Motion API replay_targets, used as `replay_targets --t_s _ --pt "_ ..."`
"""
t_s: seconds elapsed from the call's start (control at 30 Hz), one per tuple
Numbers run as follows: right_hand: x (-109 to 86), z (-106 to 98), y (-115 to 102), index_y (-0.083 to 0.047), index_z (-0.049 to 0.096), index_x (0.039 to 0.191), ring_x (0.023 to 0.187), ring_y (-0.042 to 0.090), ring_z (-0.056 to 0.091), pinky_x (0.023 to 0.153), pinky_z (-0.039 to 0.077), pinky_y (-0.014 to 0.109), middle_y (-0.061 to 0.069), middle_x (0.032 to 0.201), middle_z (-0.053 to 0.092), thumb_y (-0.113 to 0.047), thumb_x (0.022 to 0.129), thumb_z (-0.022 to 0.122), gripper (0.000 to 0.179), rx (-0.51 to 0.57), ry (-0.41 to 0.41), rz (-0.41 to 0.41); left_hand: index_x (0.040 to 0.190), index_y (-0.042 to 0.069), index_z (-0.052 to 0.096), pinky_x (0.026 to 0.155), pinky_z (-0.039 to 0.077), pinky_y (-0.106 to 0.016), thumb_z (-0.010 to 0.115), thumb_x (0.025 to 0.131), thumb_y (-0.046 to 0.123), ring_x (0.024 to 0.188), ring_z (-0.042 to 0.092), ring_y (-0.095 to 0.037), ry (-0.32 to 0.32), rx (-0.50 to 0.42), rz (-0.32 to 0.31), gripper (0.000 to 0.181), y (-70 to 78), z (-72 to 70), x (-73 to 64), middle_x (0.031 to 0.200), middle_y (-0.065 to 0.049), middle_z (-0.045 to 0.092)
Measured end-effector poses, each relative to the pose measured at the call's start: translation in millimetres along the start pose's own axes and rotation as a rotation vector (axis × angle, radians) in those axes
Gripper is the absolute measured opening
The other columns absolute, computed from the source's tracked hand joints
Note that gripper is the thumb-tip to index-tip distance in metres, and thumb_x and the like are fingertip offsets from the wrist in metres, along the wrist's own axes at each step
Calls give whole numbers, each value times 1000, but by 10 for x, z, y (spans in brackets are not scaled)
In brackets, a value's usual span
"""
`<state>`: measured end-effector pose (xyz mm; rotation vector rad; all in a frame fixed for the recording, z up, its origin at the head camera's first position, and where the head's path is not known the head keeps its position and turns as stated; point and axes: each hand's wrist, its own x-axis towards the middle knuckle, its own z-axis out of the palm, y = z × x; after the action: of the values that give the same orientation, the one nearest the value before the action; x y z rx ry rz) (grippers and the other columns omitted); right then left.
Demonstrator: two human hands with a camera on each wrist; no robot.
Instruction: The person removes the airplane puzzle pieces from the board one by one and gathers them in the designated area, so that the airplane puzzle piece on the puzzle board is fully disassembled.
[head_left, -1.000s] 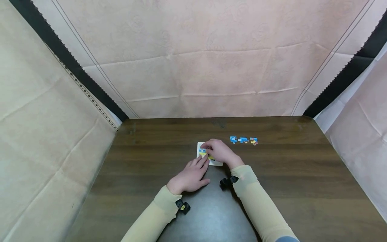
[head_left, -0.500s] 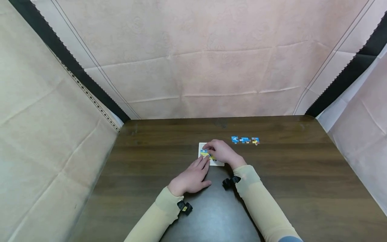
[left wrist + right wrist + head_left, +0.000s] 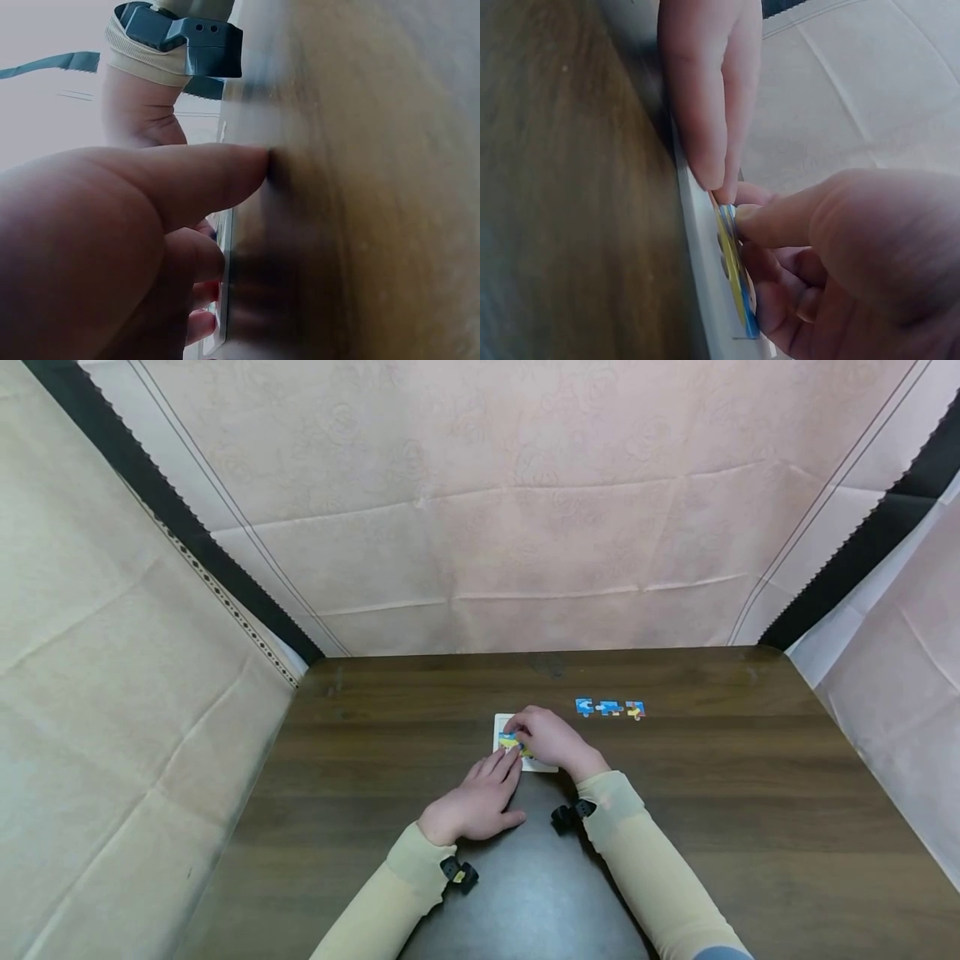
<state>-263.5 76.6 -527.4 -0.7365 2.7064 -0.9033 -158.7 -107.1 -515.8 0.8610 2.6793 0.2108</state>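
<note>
On the table [image 3: 360,777], in the head view, lies a white board [image 3: 501,720], its blue-and-yellow picture [image 3: 508,741] partly hidden. The left hand [image 3: 474,800] rests fingertips on the board's near side – fingers straight, thumb spread apart. The right hand [image 3: 552,741] covers the board's right part, fingers bent. Three pieces [image 3: 609,707] lie in a row to the far right of the board.

From the left wrist, the left thumb [image 3: 217,176] points at the table, apart from the fingers by the board's edge.

From the right wrist, the right thumb touches the picture, fingers curled beside it – whether they pinch a piece, I cannot tell.
</note>
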Motion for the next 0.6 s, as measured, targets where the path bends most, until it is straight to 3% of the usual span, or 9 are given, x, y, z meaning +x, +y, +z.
replay_targets --t_s 0.3,0.6 --pt "0 28 -26 -11 78 117 98 21 64 96 56 43 6 117 69 -13 107 67 15 -20 28 27 170 2 19 130 17 -51 56 110 51 165 4 -31 -11 -5 0 87 -28 43 19 180 -13 6" --pt "-4 25 -46 -12 78 122 101 20 66 95 55 41 6 119 69 -13 109 64 19 -40 15 -30 169 -1 20 129 18 -51 57 109 50 165 7 -33 12 -4 15 87 -30 29 14 179 -16 9"
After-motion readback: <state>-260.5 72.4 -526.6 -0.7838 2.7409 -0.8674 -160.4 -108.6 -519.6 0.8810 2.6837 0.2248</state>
